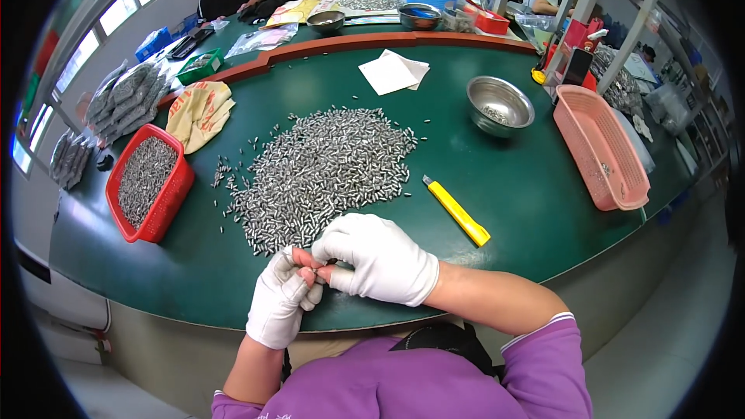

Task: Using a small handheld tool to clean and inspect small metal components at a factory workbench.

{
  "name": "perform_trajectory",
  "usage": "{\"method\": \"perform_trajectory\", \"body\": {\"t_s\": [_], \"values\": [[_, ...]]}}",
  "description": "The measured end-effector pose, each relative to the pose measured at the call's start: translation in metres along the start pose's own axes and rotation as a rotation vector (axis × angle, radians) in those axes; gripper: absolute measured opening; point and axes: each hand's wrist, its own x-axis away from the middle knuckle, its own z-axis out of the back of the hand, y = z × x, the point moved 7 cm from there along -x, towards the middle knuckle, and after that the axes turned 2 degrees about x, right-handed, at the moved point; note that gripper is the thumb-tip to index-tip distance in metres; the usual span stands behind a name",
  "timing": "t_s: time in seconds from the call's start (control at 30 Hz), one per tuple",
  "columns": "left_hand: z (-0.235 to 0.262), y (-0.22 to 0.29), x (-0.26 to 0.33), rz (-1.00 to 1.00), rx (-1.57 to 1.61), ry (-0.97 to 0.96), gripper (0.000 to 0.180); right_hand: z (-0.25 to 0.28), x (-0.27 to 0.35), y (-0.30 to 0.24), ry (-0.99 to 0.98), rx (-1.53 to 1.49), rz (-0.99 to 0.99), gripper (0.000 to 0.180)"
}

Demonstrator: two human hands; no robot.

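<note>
Both my hands wear white gloves with some bare fingertips and meet at the near edge of the green table (535, 209). My left hand (283, 295) pinches something tiny between thumb and forefinger. Against it, my right hand (376, 260) closes its thumb and fingertips on the same spot. The piece between them is mostly hidden; I cannot make out its kind. Just beyond my hands spreads a large pile of small silvery metal cylinders (322, 167). A yellow utility knife (458, 212) lies to the right of the pile.
At left stands a red basket (180, 186) of small metal parts, near a cream cloth bag (200, 112) and stacked grey packets (128, 101). White paper sheets (388, 72), a steel bowl (504, 93) and a pink basket (590, 140) lie farther right. People sit beyond the reddish-brown ledge (365, 41).
</note>
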Motion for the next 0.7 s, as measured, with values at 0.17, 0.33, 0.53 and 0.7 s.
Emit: {"method": "perform_trajectory", "body": {"t_s": [0.17,0.33,0.53,0.7], "values": [[-0.0004,0.0011,0.0019,0.006,-0.025,0.044,0.025,-0.001,-0.0001,0.0002,0.049,0.003,0.006,0.016],[0.0003,0.0014,-0.0007,-0.06,-0.002,0.043,0.024,0.0034,0.0015,-0.0054,0.118,0.068,0.086,0.018],[0.0021,0.0014,0.0022,-0.037,0.041,0.06,0.024,0.0014,0.0011,-0.0063,0.117,0.1,0.097,0.02],[0.0048,-0.0023,0.0009,-0.037,0.069,0.047,0.024,0.001,0.0018,-0.006,0.135,0.118,0.095,0.018]]}}
